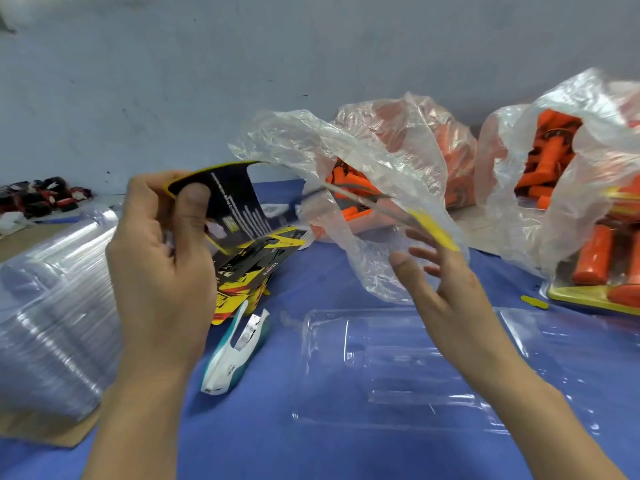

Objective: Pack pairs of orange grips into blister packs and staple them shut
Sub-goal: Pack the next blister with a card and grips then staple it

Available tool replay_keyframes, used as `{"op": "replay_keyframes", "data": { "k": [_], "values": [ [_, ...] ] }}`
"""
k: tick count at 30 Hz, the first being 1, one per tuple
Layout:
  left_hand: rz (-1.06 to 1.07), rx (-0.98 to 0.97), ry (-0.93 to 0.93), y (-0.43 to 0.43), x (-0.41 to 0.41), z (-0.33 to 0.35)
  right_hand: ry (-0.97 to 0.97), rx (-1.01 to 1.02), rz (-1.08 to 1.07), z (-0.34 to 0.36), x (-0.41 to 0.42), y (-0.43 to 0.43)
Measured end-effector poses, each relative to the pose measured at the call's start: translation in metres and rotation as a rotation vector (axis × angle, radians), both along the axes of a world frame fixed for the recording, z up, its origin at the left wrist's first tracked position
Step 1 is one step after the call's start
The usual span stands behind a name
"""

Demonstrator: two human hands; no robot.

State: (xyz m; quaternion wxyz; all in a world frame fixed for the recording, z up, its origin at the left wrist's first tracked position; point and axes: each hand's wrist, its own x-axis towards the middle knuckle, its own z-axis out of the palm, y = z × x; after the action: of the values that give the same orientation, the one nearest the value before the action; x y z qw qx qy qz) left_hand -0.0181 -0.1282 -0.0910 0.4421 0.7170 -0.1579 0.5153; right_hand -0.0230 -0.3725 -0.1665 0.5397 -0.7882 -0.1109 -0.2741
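My left hand [162,271] is raised over the table and pinches a black and yellow printed card [235,199] by its top edge, thumb on the face. My right hand [450,285] has straight, spread fingers; a second card [429,226], blurred and seen edge-on with a yellow rim, lies against its fingertips. Below the right hand an open clear blister pack [381,368] lies flat on the blue table, with nothing in it. Orange grips [349,185] fill a clear plastic bag behind the hands. A white and teal stapler [232,348] lies beside my left wrist.
A stack of printed cards [256,268] sits behind the stapler. A tall pile of clear blister packs [52,306] is at the left. At the right stand another bag of orange grips [543,157] and a filled pack [602,282]. A wall runs along the back.
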Motion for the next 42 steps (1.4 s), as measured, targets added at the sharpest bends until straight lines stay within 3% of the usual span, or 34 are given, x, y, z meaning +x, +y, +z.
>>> {"op": "replay_keyframes", "data": {
  "k": [5,8,10,15,21,27,32,38,42],
  "values": [
    [-0.147,-0.077,0.025,-0.015,0.001,-0.008,0.014,0.364,0.16,0.014,-0.011,-0.006],
    [-0.178,-0.136,0.142,-0.016,0.009,-0.017,0.093,0.648,0.292,0.017,-0.01,-0.023],
    [-0.182,-0.119,0.247,-0.016,0.016,-0.026,0.138,0.718,0.328,0.018,-0.012,-0.034],
    [-0.084,-0.022,0.398,-0.017,0.026,-0.048,0.261,0.514,0.414,0.011,-0.024,-0.05],
    [-0.074,0.049,0.491,-0.024,0.027,-0.058,0.29,0.462,0.061,0.003,-0.031,-0.057],
    [-0.088,0.079,0.577,-0.037,0.03,-0.066,0.335,0.374,-0.086,-0.005,-0.034,-0.069],
    [-0.076,0.168,0.758,-0.037,0.036,-0.074,0.39,0.14,-0.18,-0.014,-0.031,-0.076],
    [-0.062,0.329,0.972,-0.036,0.041,-0.086,0.305,-0.134,-0.428,-0.021,-0.03,-0.082],
    [-0.045,0.375,0.99,-0.036,0.043,-0.088,0.252,-0.157,-0.468,-0.019,-0.028,-0.082]
  ]
}}
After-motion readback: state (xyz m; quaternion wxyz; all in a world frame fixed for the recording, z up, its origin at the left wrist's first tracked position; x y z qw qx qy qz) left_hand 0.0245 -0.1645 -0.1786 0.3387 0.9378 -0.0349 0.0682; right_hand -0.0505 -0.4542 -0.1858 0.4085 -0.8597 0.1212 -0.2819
